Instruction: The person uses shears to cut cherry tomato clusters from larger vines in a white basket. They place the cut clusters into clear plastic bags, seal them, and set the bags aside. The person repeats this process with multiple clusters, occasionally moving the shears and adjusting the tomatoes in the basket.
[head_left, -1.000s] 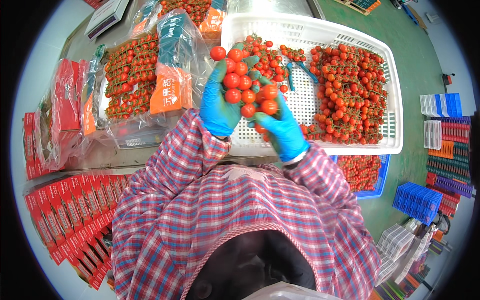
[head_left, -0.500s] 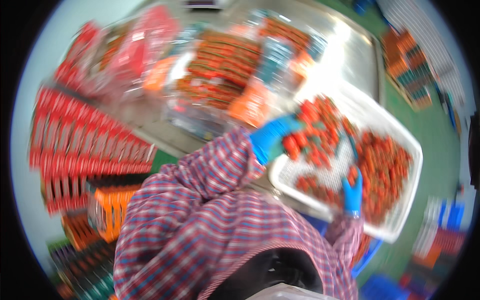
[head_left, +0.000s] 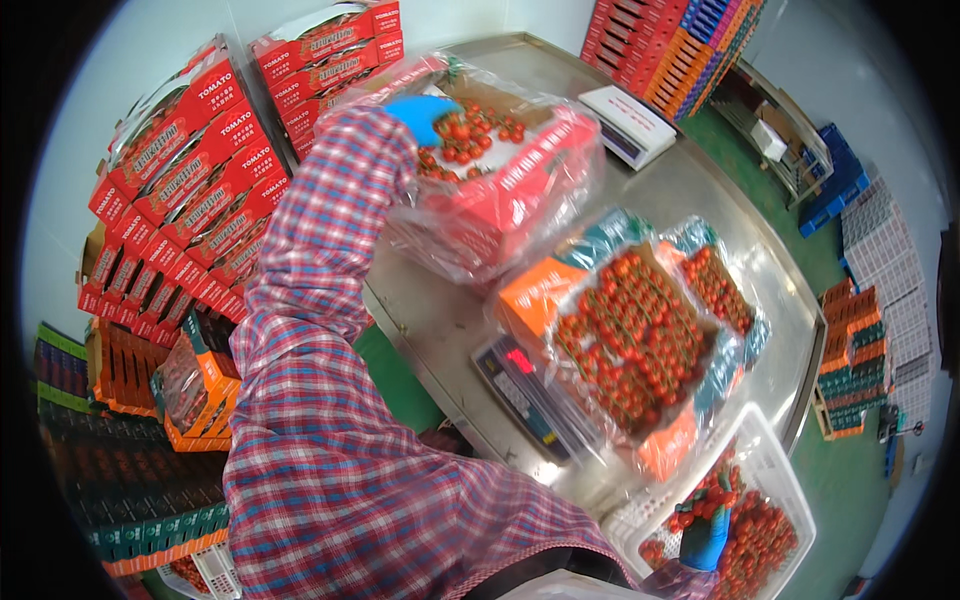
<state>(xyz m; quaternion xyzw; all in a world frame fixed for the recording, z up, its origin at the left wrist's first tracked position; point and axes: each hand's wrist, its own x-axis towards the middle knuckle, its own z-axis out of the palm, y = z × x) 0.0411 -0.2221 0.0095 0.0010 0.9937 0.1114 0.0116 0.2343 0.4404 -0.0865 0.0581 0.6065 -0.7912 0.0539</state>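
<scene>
A plaid-sleeved arm fills the lower middle of the frame and stretches up toward the upper left. At the bottom right, the right hand [head_left: 706,532], in a blue glove, rests in a white plastic crate [head_left: 775,462] heaped with red cherry tomatoes on the vine [head_left: 762,535]; its fingers curl down among the tomatoes, though whether they grip any cannot be told. Just above the crate, in the middle right of the frame, an orange and teal carton [head_left: 525,302] lined with clear plastic sits on a digital scale [head_left: 522,392], and it is packed full of vine tomatoes. The scale stands on a steel tabletop [head_left: 700,195] that runs from the lower centre to the upper right. Higher up, in the upper centre, the left hand [head_left: 423,112], also gloved in blue, reaches into a red carton [head_left: 520,180] lined with a clear plastic bag [head_left: 470,245]; its fingers are closed around a cluster of tomatoes [head_left: 465,135] that lies inside this carton, near its left side. Beyond it, at the upper right of the tabletop, lies a second white scale [head_left: 632,122]. Along the left edge of the frame, stacks of flat red cartons [head_left: 180,190] lean against the wall, with orange and green ones below them. At the far top and far right, more coloured cartons and blue crates stand on a green floor [head_left: 815,250].
</scene>
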